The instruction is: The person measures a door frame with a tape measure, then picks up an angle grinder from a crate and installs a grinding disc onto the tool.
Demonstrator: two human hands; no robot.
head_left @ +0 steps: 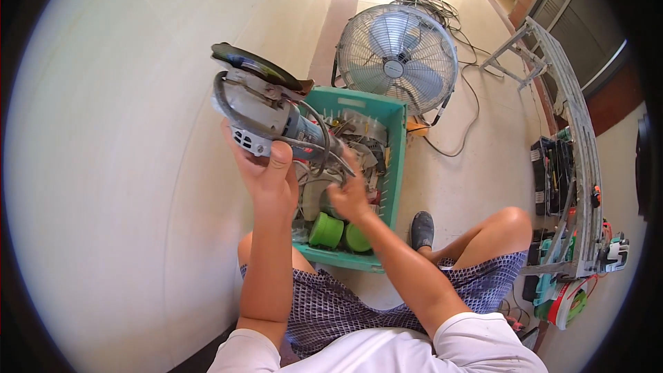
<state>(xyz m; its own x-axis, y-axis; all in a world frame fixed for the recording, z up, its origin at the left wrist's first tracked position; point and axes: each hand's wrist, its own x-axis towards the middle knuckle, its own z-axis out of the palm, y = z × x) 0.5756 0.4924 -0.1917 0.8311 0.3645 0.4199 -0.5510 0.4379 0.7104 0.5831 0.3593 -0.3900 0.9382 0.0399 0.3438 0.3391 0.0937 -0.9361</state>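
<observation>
An angle grinder [276, 119] with a large round disc [259, 69] is held up above the left part of a green crate [394, 186]. Under the tool's body, my left hand [266, 173] closes round it with the thumb on the near side. My right hand [350, 193] grips its rear end, where the grey cord [323, 138] loops around; this hand is slightly blurred. Below the hands, the crate holds mixed tools and cords, with two bright green round items [327, 231] at its near end.
Behind the crate stands a round floor fan [394, 62], with coiled cable [431, 8] beyond it. A metal trestle [570, 90] runs along the right, with an open black toolbox [550, 176] beside it. A pale wall [124, 138] rises close on the left.
</observation>
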